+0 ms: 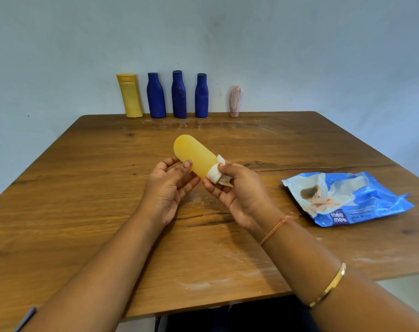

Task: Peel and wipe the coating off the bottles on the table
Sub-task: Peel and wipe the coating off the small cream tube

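Note:
A rounded orange-yellow bottle (194,154) with a white cap end is held above the middle of the table, tilted with its base up and to the left. My left hand (170,185) supports its lower side, thumb on the body. My right hand (237,188) grips the white cap end, with a scrap of peeled coating or wipe between the fingers. Along the far edge stand a yellow bottle (130,95), three dark blue bottles (156,95) (179,94) (201,95) and a small pink-white coated bottle (235,101).
A blue pack of wet wipes (347,198) lies to the right of my hands. The wooden table (83,188) carries white smears and flakes near the middle and front. A pale wall rises right behind the row of bottles.

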{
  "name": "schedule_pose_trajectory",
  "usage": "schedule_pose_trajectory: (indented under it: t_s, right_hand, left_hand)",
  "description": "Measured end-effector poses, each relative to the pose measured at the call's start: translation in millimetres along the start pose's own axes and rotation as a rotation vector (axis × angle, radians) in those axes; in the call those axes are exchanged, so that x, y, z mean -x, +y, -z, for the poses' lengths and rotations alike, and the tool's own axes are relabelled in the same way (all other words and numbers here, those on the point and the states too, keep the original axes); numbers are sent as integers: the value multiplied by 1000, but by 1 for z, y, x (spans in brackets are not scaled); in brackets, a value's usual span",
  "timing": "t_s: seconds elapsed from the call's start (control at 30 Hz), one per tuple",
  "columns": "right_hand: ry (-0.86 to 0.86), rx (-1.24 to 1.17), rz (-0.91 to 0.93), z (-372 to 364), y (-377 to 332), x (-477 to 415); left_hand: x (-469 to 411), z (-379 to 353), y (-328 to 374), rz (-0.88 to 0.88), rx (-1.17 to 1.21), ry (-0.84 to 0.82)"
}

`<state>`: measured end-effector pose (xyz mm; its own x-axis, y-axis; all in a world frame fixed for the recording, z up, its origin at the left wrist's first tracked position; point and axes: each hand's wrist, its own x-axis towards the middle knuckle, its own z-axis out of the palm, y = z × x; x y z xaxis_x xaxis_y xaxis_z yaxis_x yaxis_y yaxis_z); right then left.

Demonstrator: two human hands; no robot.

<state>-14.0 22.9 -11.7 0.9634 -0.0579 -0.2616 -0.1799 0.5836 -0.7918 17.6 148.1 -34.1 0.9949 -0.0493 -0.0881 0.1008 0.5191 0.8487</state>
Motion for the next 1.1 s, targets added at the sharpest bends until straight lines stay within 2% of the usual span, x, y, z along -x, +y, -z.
schedule_pose_trajectory:
  t_s: [0.07,0.13,0.17,0.23,0.27,0.33,0.4,0.53,0.6,0.67,0.7,0.77,0.83,0.9,0.97,1.03,1.1]
  right_hand:
    - [72,452,284,2,7,-2]
    - [84,1054,743,7,12,1]
    - [28,1281,928,9,14,2]
    - [-101,1597,1133,14,17,2]
    - [-133,1658,1178,15,18,3]
    - [-147,1597,1155,16,19,3]
    - [-118,1400,1026,11,17,4]
    - [-103,839,490,1,4,4]
    - [-76,656,351,0,0,2]
    - [-23,664,345,3,-1,0]
    - [1,710,373,5,-2,0]
    - [30,854,455,9,-6,1]
    - [12,1021,558,9,-12,6]
    - [-47,1151,637,10,-17,10]
    - [-126,1234,677,8,-20,12]
    - [-186,1116,643,7,-23,13]
    - [-104,921,634,8,-28,12]
  left_hand:
    - [2,-2,-2,2,-52,5]
    - [5,-3,-1,60,-22,-35]
    - [6,-3,1,88,10,-61]
    - [7,-1,4,123,77,-85]
    - [6,0,4,128,110,-80]
    - [5,0,4,126,154,-84]
    - [3,2,4,128,200,-83]
    - [1,2,5,102,229,-95]
    - [1,0,2,21,116,-72]
    - [0,3,-1,-160,-182,-41]
    - [-1,6,-3,-276,-403,-40]
    - [-3,12,-6,-470,-856,-81]
    - [-3,14,-8,-615,-1135,-146]
    - [-2,13,-9,-710,-1187,-180]
    - [-2,15,-9,-740,-1130,-158]
    - [-4,17,-10,-730,-1038,-129]
    - [-6,17,-11,-692,-962,-93]
